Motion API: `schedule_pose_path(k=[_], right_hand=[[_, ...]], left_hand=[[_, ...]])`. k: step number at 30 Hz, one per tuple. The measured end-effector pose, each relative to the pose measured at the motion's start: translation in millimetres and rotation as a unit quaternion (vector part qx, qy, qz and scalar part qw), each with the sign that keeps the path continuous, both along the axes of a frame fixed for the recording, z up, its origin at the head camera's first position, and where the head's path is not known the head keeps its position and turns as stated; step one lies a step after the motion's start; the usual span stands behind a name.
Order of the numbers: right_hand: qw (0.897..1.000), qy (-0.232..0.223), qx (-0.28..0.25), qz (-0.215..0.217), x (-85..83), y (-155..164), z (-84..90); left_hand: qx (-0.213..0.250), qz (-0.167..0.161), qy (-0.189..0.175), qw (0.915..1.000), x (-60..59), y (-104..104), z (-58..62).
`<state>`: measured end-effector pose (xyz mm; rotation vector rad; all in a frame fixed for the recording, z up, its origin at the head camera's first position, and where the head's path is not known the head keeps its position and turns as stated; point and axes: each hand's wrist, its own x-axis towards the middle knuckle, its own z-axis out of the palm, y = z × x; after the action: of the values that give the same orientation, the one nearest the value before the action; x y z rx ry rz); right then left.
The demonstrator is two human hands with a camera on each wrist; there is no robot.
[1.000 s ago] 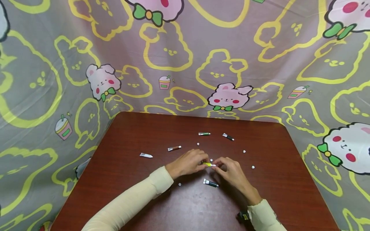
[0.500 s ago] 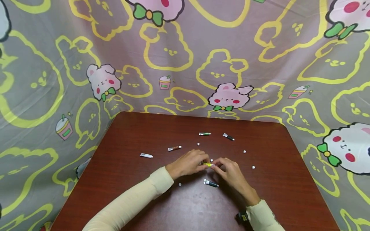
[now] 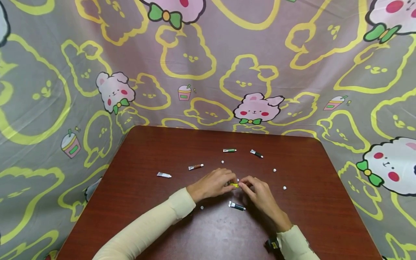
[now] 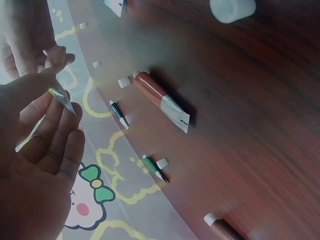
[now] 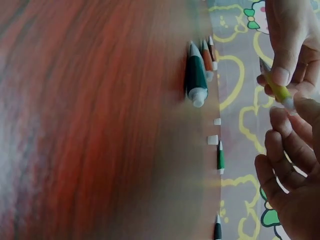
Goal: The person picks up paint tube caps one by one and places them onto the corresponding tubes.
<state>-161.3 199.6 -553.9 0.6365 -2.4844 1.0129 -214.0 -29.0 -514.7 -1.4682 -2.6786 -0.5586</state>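
Note:
My left hand (image 3: 216, 184) grips a small yellow paint tube (image 3: 234, 185) between thumb and fingers, above the middle of the table. The tube's flat silver tail (image 4: 64, 100) sticks out past the fingers in the left wrist view. With thumb and index finger, my right hand (image 3: 263, 195) pinches the tube's white cap end (image 5: 289, 103); its other fingers are loosely bent. Just in front of the hands lies a dark green paint tube (image 3: 237, 206). A loose white cap (image 3: 238, 180) shows partly behind the fingertips.
Left of the hands lie a white tube (image 3: 164, 175) and a brown tube (image 3: 196, 167). Further back are a green tube (image 3: 229, 150) and a black tube (image 3: 256, 154). Loose caps, such as one cap (image 3: 284, 187) at right, dot the brown table (image 3: 146, 144). A patterned cloth (image 3: 201, 47) encloses it.
The right fingertips have shifted slightly along the yellow tube's white end, which they now cover more. The left hand keeps its hold nearly unmoved; the tubes on the table stay put.

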Motion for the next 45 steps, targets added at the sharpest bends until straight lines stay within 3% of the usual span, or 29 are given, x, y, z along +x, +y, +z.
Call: schedule_pose_path(k=[5,11,28,36,41,45], right_hand=[[1.000,0.005,-0.022,0.012,0.5,-0.2,0.7],[1.000,0.019,-0.012,0.022,2.4,2.4,-0.1],[1.000,-0.017,0.015,-0.010,2.8,3.3,0.1],[0.999,-0.021,-0.031,0.025,1.5,5.6,1.0],[0.999,-0.003,-0.024,0.036,1.6,6.3,1.0],[0.999,-0.015,-0.020,0.027,2.2,6.0,1.2]], left_hand=[[0.007,-0.004,0.008,0.9999,0.1,-0.3,0.1],[0.002,0.005,0.003,1.0000,0.3,-1.5,-0.5],[0.025,-0.001,0.005,0.9997,2.8,0.8,0.8],[0.022,-0.002,0.005,0.9998,2.0,-0.9,1.0],[0.019,0.003,-0.002,0.9998,1.7,-1.8,1.1],[0.029,0.001,0.001,0.9996,2.0,-1.0,0.4]])
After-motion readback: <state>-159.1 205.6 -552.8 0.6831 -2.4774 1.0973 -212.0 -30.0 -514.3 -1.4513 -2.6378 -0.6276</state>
